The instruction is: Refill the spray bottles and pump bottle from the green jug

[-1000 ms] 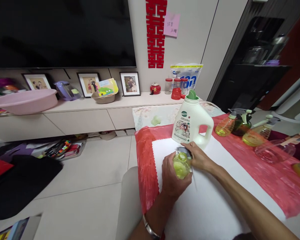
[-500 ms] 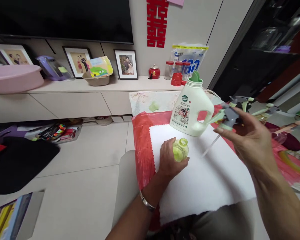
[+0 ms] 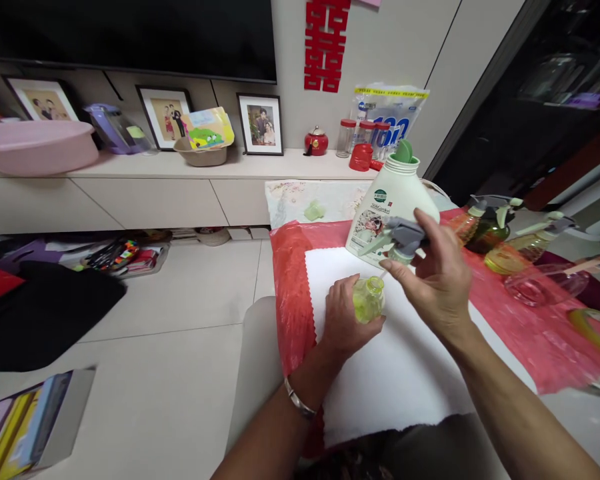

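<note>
A small yellow-green transparent bottle stands uncapped on a white cloth, and my left hand is wrapped round its left side. My right hand grips a grey and green spray head just above and right of the bottle's mouth. The spray head's thin tube points down towards the mouth; whether its tip is inside cannot be made out. Behind it stands a large pale green jug with a green piece in its open neck, partly hidden by the spray head.
Red plastic sheeting lies under the cloth. At the right are spray bottles, a clear pink dish and a tape roll. A low cabinet behind bears framed photos, a pink basin and red-lidded jars.
My right hand has moved left with the spray head, from beside the jug's handle to above the small bottle's mouth. My left hand keeps its hold. The view has shifted slightly.
</note>
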Available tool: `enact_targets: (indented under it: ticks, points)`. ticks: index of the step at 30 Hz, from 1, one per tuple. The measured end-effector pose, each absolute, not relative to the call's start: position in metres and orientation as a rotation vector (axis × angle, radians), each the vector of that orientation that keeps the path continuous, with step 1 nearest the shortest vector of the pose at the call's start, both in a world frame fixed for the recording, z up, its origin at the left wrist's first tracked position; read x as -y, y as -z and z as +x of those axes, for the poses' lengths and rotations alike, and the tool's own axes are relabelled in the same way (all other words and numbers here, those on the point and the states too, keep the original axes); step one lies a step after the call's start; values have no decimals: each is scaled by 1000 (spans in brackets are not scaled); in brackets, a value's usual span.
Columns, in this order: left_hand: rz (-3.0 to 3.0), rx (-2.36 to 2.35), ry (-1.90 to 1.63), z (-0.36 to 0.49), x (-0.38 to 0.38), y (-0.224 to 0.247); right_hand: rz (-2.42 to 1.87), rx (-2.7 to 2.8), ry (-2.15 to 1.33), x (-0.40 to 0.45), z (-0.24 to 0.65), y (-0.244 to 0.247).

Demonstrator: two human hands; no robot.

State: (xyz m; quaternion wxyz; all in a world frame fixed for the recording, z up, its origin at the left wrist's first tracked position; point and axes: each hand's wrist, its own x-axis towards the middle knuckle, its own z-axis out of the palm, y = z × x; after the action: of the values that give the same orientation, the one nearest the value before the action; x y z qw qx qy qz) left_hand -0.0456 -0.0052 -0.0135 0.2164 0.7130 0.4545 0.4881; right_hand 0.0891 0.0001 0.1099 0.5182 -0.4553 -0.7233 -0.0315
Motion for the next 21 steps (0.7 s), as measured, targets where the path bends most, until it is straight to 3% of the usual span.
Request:
enact_targets:
  ticks: [7,21]
  points:
    - [2033,-1290,-1470,-41,4,19,-1164,1916,2,17,84,-71]
    - [1991,-1298,-1395,-40,2,23,-1218,1713,-532,14,96,-69]
